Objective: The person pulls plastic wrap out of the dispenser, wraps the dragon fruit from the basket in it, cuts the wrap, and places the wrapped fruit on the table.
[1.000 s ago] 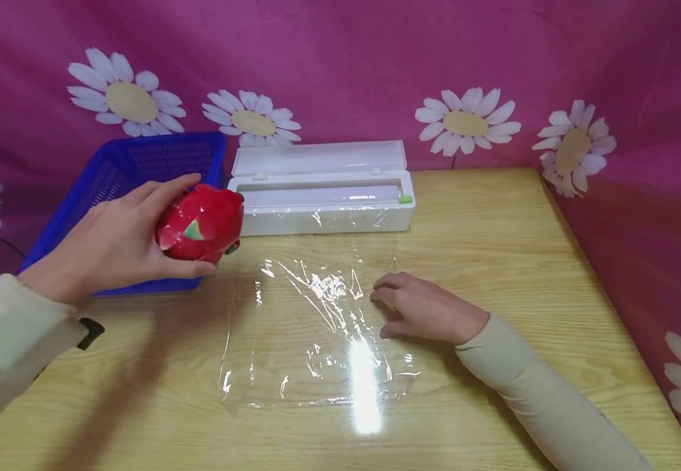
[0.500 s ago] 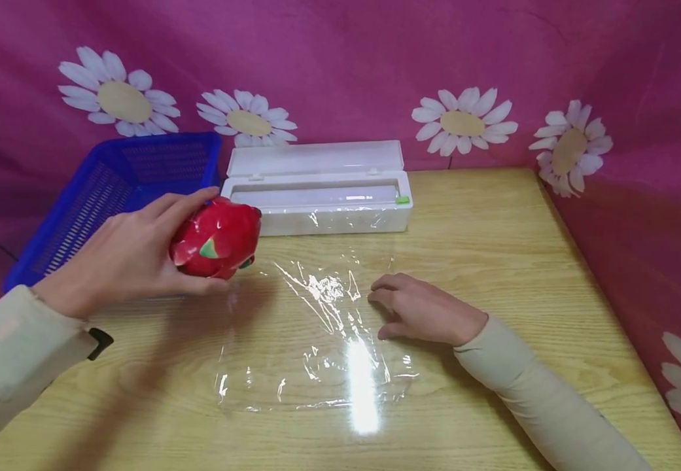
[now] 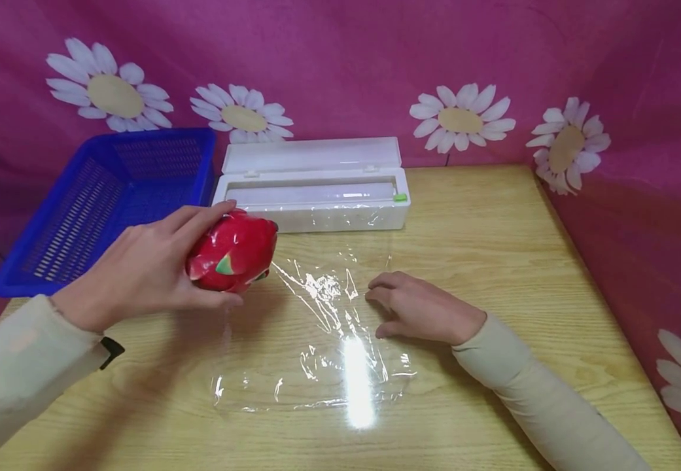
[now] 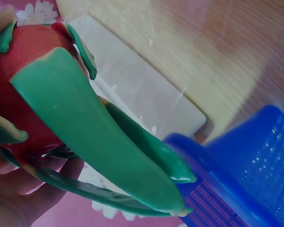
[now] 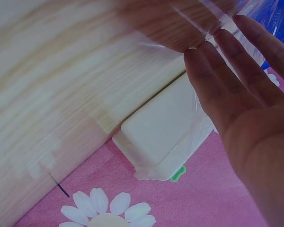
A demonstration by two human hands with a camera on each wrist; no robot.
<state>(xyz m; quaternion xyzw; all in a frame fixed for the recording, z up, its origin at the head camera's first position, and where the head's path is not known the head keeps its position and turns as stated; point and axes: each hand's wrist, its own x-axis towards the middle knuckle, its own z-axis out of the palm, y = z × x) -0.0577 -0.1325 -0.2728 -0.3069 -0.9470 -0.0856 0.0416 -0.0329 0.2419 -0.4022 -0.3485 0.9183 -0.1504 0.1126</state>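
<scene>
— How far has the person got with the wrapping?

— A sheet of cling film already lies flat on the bench, pulled clear of the white dispenser box just beyond it. The box's lid stands open.

— And the fruit?

— The left hand has its fingers curled round the red dragon fruit, holding it above the bench at the film's far left corner, not yet set down. In the left wrist view its green scales stick out past the palm.

— What about the other hand?

— The right hand rests on the film's right edge, fingers relaxed and close together, pinning the sheet. The blue basket sits beyond the left hand.

— So what seems left?

— Judging by this, setting the fruit on the film and folding the sheet around it; none of that is done.
</scene>
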